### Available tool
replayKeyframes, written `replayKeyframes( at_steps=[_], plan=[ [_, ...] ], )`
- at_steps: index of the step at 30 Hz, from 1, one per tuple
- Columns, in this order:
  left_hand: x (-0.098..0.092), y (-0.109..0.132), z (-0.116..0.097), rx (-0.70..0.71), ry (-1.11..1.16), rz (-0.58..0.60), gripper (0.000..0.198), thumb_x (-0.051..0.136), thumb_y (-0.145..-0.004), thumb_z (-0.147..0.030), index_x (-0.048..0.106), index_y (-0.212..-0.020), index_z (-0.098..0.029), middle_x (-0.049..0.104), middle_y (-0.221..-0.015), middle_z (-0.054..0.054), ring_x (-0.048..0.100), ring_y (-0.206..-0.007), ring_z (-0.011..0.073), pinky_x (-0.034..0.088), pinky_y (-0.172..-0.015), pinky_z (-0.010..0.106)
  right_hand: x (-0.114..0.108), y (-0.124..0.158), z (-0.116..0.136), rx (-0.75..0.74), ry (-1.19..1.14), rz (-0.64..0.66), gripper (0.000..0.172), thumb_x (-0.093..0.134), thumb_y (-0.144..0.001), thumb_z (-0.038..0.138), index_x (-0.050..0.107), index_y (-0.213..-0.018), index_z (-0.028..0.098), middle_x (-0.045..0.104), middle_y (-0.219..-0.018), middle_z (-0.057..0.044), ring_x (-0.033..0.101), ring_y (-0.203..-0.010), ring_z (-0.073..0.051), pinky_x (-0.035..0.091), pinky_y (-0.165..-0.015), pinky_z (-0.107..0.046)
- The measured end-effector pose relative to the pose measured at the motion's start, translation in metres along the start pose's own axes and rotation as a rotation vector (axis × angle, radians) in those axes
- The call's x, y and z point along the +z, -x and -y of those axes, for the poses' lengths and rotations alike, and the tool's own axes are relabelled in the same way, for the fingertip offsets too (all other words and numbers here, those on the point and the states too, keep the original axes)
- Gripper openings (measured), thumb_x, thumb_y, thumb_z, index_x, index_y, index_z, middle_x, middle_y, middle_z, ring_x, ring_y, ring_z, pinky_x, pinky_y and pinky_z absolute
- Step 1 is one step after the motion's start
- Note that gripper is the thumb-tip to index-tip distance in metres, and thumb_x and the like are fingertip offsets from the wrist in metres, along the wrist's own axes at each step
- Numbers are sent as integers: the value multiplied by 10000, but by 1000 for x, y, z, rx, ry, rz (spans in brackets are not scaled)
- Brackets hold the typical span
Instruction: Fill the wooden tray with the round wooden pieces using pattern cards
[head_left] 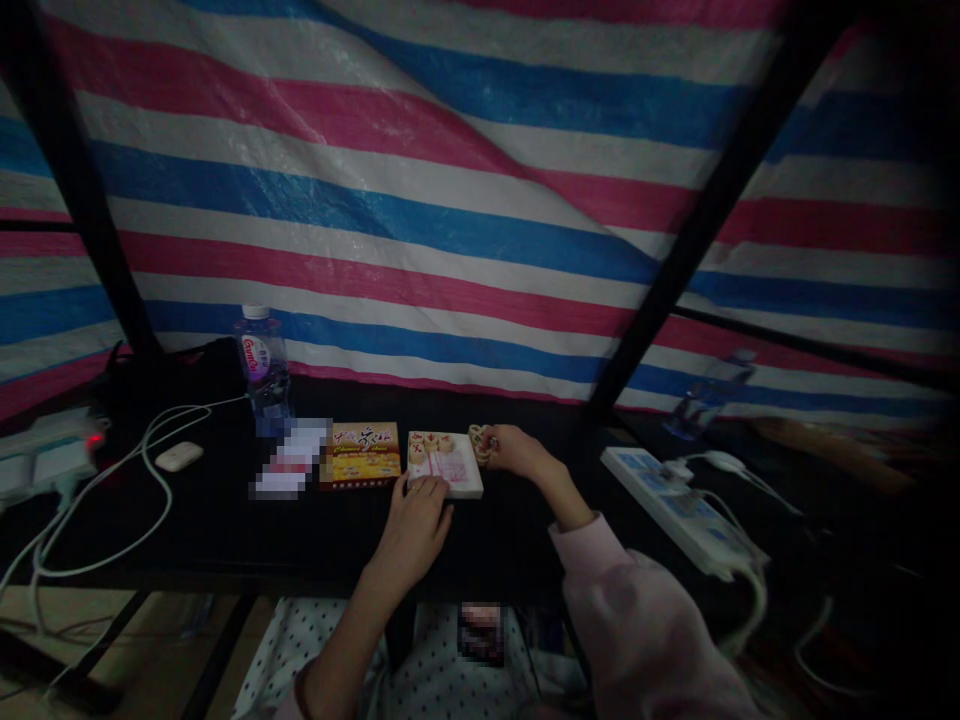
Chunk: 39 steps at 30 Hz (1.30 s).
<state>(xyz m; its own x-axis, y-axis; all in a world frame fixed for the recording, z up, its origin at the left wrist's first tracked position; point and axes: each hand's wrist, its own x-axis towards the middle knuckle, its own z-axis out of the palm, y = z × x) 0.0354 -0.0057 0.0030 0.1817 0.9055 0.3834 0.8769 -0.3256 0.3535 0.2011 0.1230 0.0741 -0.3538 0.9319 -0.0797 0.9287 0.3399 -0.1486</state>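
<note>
A shallow white box [469, 482] lies on the dark table, with several round Chinese chess pieces [431, 441] along its far side and a pink-and-white printed sheet [450, 466] in it. My left hand [417, 515] rests with fingers apart on the box's near left edge. Just right of the box, the fingers of my right hand [517, 452] are closed on Chinese chess pieces [478, 436] grouped together; the fingers partly hide them. Left of the white box, close to my left fingertips, is a yellow-and-red printed carton [364, 456].
A clear bottle [264, 375] stands at the back left, behind a blurred pale item [292, 460]. White cables and an earbud case [179, 456] lie farther left. A white power strip [675, 515] is at the right, with another bottle [709, 395] behind it. Striped sheeting [390, 200] hangs behind.
</note>
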Motion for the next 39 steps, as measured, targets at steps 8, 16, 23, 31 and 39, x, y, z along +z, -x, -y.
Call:
replayKeyframes(
  at_steps=[8, 16, 23, 31, 39],
  plan=[
    [0, 0, 1, -1, 18, -6, 239, 391, -919, -233, 516, -1120, -200, 616, -1134, 57, 526, -1106, 208, 243, -1073, 465, 7, -8, -4, -20, 41, -62, 266, 700, -681, 315, 642, -923, 221, 641, -978, -48, 605, -834, -182, 352, -585, -215],
    [4, 0, 3, -5, 50, -32, 331, 385, -922, -235, 440, -1246, -199, 580, -1227, 75, 498, -1167, 209, 240, -1084, 478, 10, -11, -5, -48, 70, -78, 279, 686, -702, 336, 626, -950, 222, 616, -990, -60, 594, -865, -190, 367, -625, -226],
    [3, 1, 3, -2, 24, -20, 311, 385, -922, -240, 480, -1214, -191, 562, -1249, 89, 482, -1194, 218, 245, -1085, 484, 13, -14, -8, -46, 74, -60, 284, 680, -702, 393, 626, -915, 214, 610, -979, -58, 594, -847, -187, 381, -636, -234],
    [6, 1, 5, -6, 10, -16, 302, 396, -920, -244, 492, -1199, -182, 559, -1250, 88, 480, -1195, 216, 244, -1090, 484, 19, -18, -8, -53, 111, -60, 256, 643, -726, 374, 664, -906, 193, 610, -1003, -89, 603, -862, -214, 406, -666, -256],
    [5, 1, 3, -2, 12, -19, 292, 398, -918, -237, 496, -1188, -186, 568, -1236, 81, 487, -1182, 213, 249, -1085, 480, 16, -18, -5, -58, 112, -18, 224, 635, -713, 319, 664, -869, 161, 642, -942, -91, 612, -825, -197, 387, -614, -232]
  ],
)
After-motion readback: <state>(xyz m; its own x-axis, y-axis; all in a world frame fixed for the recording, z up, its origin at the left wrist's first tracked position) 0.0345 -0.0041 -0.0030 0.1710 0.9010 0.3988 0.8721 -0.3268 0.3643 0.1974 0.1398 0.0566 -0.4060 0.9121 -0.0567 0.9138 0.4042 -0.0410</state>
